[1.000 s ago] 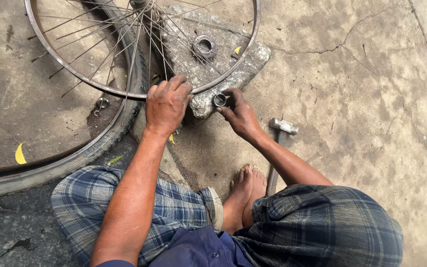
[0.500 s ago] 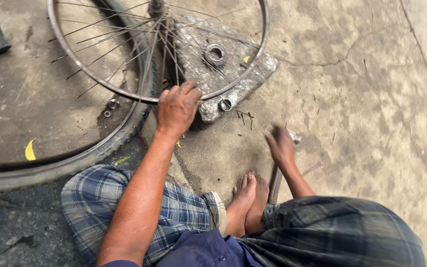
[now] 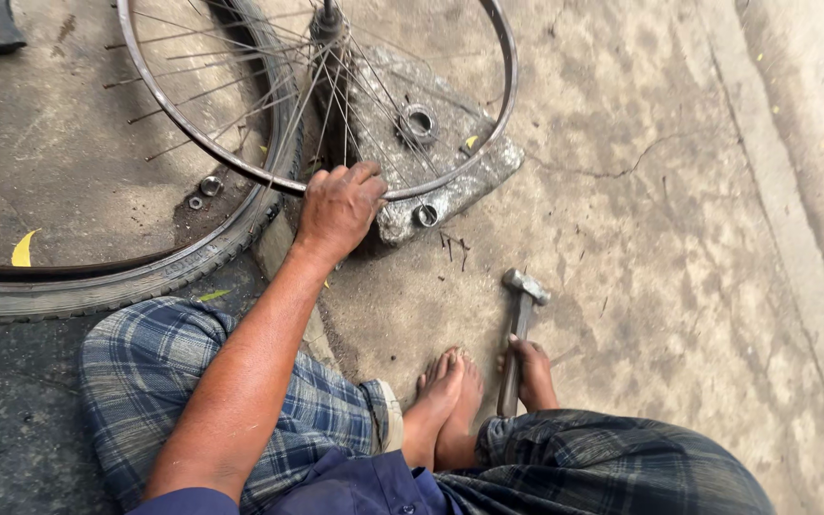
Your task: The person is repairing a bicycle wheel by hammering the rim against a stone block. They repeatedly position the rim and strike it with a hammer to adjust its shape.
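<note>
1. I am pressing my left hand [image 3: 338, 208] down on the near edge of the bare wheel rim [image 3: 498, 124], fingers curled over it, holding the spoked wheel steady on the flat stone block [image 3: 450, 181].
2. My right hand [image 3: 529, 370] is wrapping its fingers around the hammer [image 3: 517, 329] handle, its head resting on the concrete floor [image 3: 679, 267], near my feet.
3. A firm grip low on the handle should give the best control.
4. The loose ring-shaped part [image 3: 425, 216] is sitting on the block's near edge, just right of my left hand.
</note>
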